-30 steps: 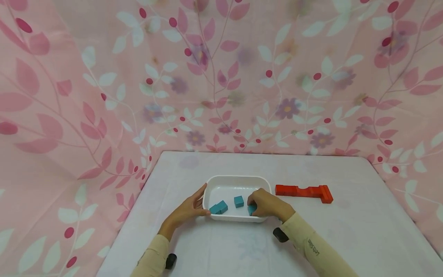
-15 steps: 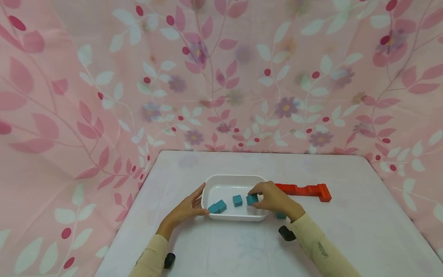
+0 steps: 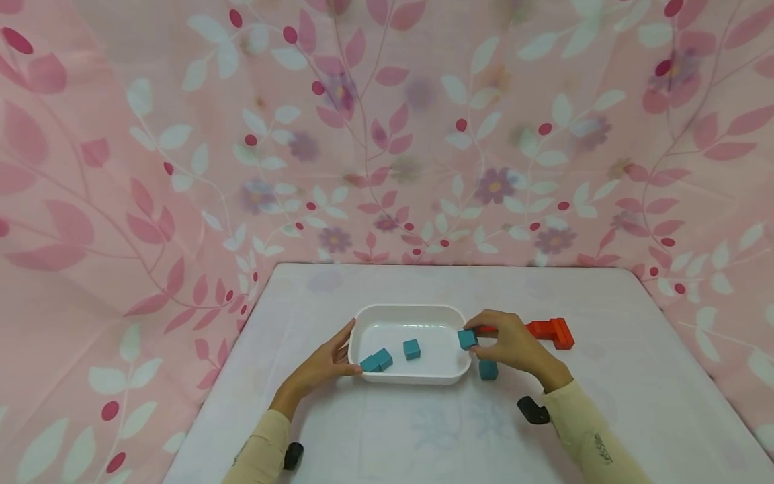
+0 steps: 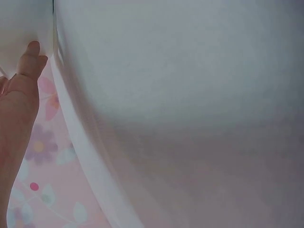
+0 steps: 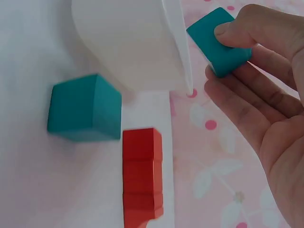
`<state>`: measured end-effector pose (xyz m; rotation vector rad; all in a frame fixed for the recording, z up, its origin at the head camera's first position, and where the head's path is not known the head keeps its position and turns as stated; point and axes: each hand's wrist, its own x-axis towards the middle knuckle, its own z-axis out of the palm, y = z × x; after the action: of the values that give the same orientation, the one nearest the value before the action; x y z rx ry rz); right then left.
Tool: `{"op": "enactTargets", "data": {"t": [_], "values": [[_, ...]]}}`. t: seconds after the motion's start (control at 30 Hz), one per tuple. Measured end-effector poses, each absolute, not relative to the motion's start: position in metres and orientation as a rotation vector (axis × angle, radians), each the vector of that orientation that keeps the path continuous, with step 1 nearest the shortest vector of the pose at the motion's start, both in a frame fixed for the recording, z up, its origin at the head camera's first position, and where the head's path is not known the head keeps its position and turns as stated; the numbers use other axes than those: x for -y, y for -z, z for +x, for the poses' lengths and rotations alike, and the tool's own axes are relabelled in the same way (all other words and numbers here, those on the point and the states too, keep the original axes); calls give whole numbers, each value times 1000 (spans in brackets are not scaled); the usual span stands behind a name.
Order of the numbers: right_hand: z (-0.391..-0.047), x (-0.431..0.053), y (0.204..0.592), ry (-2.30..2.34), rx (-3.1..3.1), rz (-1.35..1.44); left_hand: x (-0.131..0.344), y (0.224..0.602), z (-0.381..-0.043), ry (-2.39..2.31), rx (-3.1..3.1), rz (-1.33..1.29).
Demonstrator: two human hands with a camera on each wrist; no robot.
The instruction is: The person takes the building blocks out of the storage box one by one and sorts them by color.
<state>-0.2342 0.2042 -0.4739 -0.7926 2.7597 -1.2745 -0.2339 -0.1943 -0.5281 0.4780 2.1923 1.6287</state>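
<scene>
A white tray (image 3: 417, 378) lies on the table, with my left hand (image 3: 323, 366) gripping its left end, thumb at the front corner and fingers along the side. My right hand (image 3: 514, 343) pinches a teal block (image 3: 467, 339) between thumb and fingers over the tray's right rim; the right wrist view shows this held block (image 5: 221, 45) clearly. Inside the tray, two teal blocks (image 3: 376, 361) sit together at the front left corner, and a single teal cube (image 3: 412, 349) stands near the middle. Another teal cube (image 3: 488, 370) is on the table just right of the tray, below my right hand.
A row of red blocks (image 3: 553, 331) lies on the table right of the tray, partly hidden behind my right hand. White cloth covers the table (image 3: 423, 430). Pink floral fabric (image 3: 387, 134) hangs behind and at the sides.
My right hand has lifted a teal block from the tray's front right and carried it rightward to the rim. The cube outside the tray has come into view. My left hand stays on the tray.
</scene>
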Motion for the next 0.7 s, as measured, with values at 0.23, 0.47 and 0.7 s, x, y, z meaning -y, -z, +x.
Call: {"op": "enactTargets", "data": {"t": [0.23,0.47,0.7], "values": [[-222,-229,477,1342,-2702,-621,196,528,-233,-1607,-2207,449],[-213,-254,492,1390,-2746,-515,193,513,-228,-1606,-2183,481],[-205,-268,505,1386,-2776,-414,191,516,-231,-1635,-2163,507]]}}
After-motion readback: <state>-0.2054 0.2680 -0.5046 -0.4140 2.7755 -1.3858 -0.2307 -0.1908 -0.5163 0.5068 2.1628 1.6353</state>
